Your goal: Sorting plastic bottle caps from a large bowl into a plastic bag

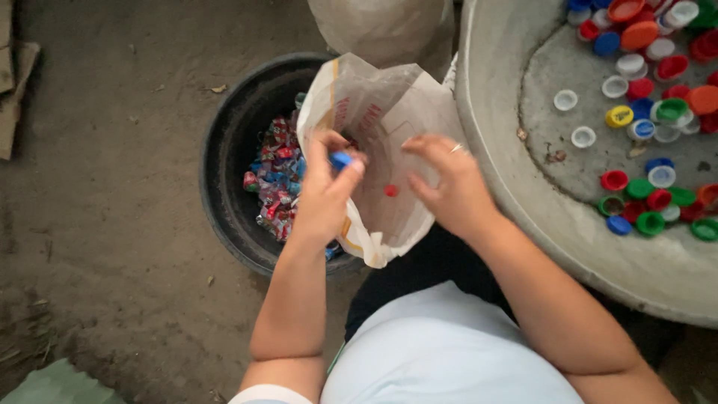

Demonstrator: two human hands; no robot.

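Open dirt floor (pixel 112 187) left of the black tub (pixel 224 194); white sack (pixel 381 157) blocking its right edge, bottle caps (pixel 651 67) crowding the grey basin (pixel 508 187) toward its right edge.

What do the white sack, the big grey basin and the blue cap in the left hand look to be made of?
White sack: probably woven plastic, matte, creased and floppy. Grey basin: looks like cement or rough-cast material, dull, grainy and stained. Blue cap, pinched in the left hand: moulded plastic, smooth with a slight sheen.
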